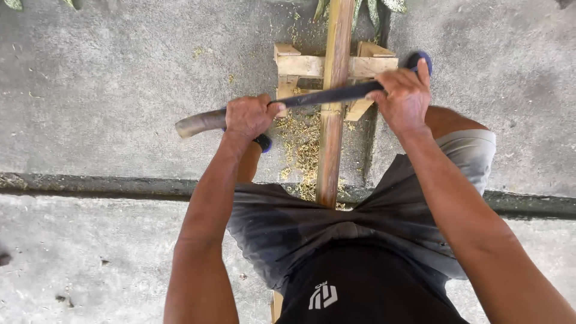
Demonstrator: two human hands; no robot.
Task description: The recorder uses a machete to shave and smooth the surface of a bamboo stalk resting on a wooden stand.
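Note:
A long bamboo pole (pixel 329 138) runs from between my legs away from me, across a small wooden stand (pixel 306 65). A dark-bladed knife (pixel 327 96) with a pale curved handle lies crosswise on the pole. My left hand (pixel 249 116) grips the knife at the handle end. My right hand (pixel 405 96) presses on the blade's far end, right of the pole. Both arms are stretched forward.
Pale bamboo shavings (pixel 300 144) are scattered on the grey concrete floor (pixel 108 90) left of the pole. A dark groove (pixel 90 183) crosses the floor. Green leaves (pixel 375 9) show at the top edge. A blue sandal tip (pixel 417 59) is behind my right hand.

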